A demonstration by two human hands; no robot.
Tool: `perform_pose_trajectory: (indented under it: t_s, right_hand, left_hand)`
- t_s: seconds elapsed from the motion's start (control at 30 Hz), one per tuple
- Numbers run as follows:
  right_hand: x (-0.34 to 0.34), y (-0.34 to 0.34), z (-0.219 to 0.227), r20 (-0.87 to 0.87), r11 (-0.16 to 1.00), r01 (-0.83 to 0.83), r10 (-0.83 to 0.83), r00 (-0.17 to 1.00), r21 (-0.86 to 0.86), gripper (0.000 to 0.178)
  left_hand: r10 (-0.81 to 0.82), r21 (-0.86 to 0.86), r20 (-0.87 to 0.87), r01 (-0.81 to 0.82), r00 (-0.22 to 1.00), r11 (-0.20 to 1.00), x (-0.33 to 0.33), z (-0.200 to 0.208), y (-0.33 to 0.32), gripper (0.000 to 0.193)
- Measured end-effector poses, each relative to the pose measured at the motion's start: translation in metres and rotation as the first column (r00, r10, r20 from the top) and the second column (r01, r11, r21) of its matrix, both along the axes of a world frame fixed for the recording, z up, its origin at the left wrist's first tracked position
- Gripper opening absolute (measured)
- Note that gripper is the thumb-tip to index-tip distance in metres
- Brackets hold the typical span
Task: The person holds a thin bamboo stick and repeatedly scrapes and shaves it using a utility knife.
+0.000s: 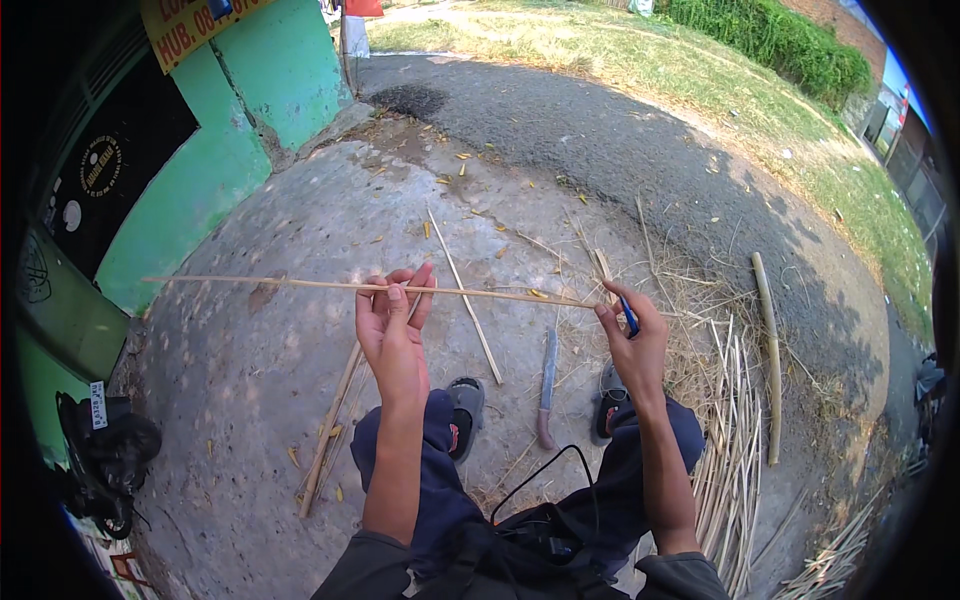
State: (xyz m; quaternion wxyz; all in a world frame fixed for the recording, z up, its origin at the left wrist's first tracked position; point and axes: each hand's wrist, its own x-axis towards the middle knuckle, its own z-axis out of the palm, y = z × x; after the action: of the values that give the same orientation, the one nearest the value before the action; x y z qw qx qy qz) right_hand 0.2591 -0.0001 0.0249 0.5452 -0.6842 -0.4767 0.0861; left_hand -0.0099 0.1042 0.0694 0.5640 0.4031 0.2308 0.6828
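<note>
Your left hand [392, 335], fingers part-spread, and right hand [640, 340], curled nearly closed, pinch one thin stick [470, 292] above the ground [250, 400]. Rightward lie uncountable strips [728, 440]; upper left, one yellow sign [205, 30] bears red lettering. One knife [549, 368] lies between your shoes [465, 410]; your right hand also holds one blue object [629, 316].

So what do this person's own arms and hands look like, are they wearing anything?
The left fingers and right fingers are bare, with no gloves that I can see. Both forearms and wrists are uncovered too, with no watch or cable visible on them. The left sleeve and right sleeve are dark, ending around the elbows.
</note>
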Motion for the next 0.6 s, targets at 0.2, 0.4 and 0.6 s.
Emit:
perform_pose_trajectory:
  t_s: [0.2, 0.4, 0.6]
  right_hand:
    - [0.014, -0.002, 0.006, 0.260, 0.983, 0.011, -0.060, 0.964, 0.185, 0.027]
    - [0.044, -0.005, 0.000, 0.249, 0.979, 0.054, -0.103, 0.963, 0.197, 0.024]
    - [0.071, -0.015, 0.007, 0.243, 0.998, -0.004, -0.011, 0.970, 0.062, 0.017]
  left_hand:
    - [-0.074, -0.068, 0.072, 0.079, 0.995, 0.995, 0.011, -0.019, -0.005, 0.010]
    - [-0.251, -0.128, -0.222, 0.227, 0.942, 0.965, 0.001, -0.014, -0.013, 0.026]
    - [-0.565, -0.378, -0.781, 0.519, 0.266, 0.767, -0.047, 0.004, -0.013, 0.029]
